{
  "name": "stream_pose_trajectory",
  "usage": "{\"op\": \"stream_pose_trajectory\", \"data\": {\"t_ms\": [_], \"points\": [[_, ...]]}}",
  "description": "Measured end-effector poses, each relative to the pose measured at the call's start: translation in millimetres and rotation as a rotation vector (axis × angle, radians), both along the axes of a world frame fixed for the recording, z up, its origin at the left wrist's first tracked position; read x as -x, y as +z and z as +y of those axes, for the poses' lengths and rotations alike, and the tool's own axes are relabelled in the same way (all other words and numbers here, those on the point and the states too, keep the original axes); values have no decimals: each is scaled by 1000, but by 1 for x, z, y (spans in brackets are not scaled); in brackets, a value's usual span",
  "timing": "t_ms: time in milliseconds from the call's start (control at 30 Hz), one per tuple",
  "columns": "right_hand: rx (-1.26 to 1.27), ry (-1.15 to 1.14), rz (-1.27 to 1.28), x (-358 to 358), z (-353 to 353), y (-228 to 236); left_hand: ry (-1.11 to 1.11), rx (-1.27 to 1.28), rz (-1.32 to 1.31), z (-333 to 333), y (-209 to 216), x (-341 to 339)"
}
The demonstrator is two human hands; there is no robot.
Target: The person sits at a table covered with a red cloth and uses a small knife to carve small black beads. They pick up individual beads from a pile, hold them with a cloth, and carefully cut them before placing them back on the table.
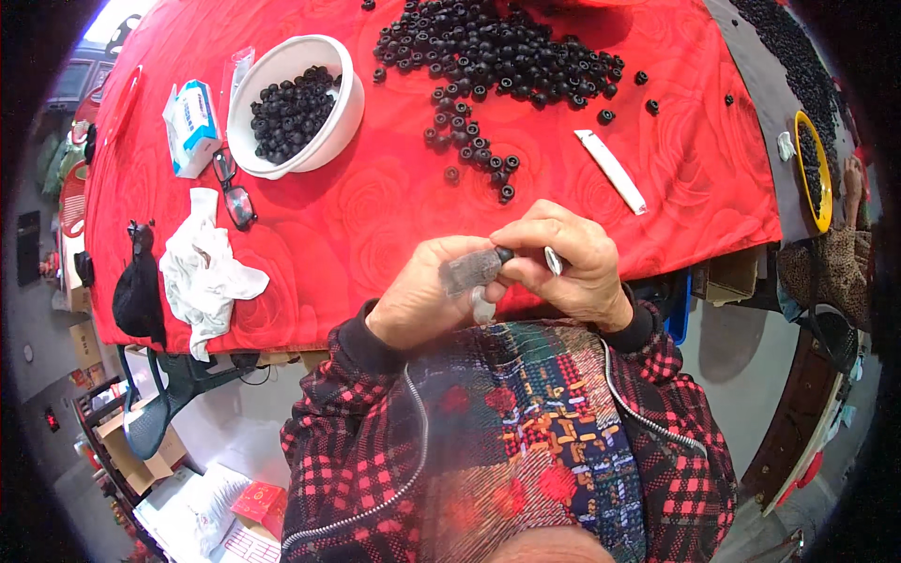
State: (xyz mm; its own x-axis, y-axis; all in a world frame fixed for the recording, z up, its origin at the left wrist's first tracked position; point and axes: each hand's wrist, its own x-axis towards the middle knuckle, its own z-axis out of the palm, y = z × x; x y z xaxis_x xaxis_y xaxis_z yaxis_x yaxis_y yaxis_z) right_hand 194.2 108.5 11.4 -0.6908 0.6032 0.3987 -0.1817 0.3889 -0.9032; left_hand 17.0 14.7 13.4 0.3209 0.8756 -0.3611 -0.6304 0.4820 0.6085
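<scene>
Close to my body, above the table's near edge, both hands meet over one small black round part (504, 253), like the hollow parts on the table. My left hand (413, 286) is closed, its fingertips pinching the part from the left. A grey textured patch (469, 272) covers some of those fingers; whether it is a finger wrap I cannot tell. From the other side my right hand (568, 253) is closed at the part, thumb and forefinger against it. A slim tool with a pale, shiny end (554, 261) sticks out of its grip. Below the fingers shows a whitish piece (483, 305).
A heap of black round parts (507, 56) spreads over the red tablecloth (357, 206). A white bowl (352, 103) holds more. Around lie a white stick-like packet (610, 172), a box (194, 127), glasses (235, 197) and a white cloth (206, 263). Another person's hand (852, 183) shows right.
</scene>
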Motion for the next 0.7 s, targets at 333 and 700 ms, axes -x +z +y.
{"op": "stream_pose_trajectory", "data": {"t_ms": [333, 700], "points": [[-482, -212, 121, 1, -7, 16, 66, -183, 294, -7, 4, -9], [41, -62, -144, -19, -11, 21, 234, -124, -44, -8, 5, -7]]}}
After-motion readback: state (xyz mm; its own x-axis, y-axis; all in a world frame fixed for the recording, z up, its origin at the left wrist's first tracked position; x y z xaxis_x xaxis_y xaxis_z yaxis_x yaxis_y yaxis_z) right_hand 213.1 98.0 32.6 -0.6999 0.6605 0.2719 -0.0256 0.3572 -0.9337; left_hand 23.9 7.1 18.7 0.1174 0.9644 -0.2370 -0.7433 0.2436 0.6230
